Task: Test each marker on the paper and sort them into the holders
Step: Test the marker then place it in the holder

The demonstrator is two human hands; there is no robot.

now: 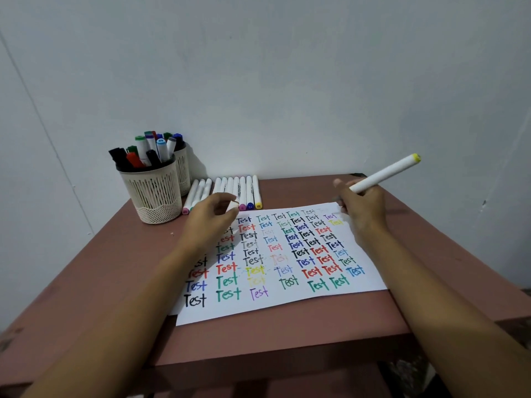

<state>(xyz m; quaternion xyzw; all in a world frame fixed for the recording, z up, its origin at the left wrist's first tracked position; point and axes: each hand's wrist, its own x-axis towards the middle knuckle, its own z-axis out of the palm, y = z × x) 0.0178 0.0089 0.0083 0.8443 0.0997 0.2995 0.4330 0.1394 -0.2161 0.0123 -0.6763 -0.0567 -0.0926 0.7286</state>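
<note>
Testing looks to be the step in hand. The right hand [362, 205] grips a white marker [388, 172] with a yellow end, fingers wrapped round its lower part. The barrel slants up and to the right, away from the person. The writing tip is hidden behind the fingers, which sit at the far right corner of the paper [275, 300], just beside a pale yellow word [336, 222]. Whether the tip touches the sheet cannot be told.

The left hand [212, 216] hangs over the far left corner of the paper, at the near ends of the row of markers [247, 191] lying on the table [287, 340]. Its fingers are curled, with something white at the fingertips. Whether that is a cap held between them or only a marker end behind them cannot be told.

Two holders stand at the table's far left corner. The front holder [153, 193] is full of markers and the rear holder [184, 170] is half hidden behind it.

The sheet is nearly covered with test words, while about ten markers lie waiting, so the task seems well along but not finished. Next, the marker would need capping and then a long reach across to whichever holder suits it, judging by how faint that yellow reads.
</note>
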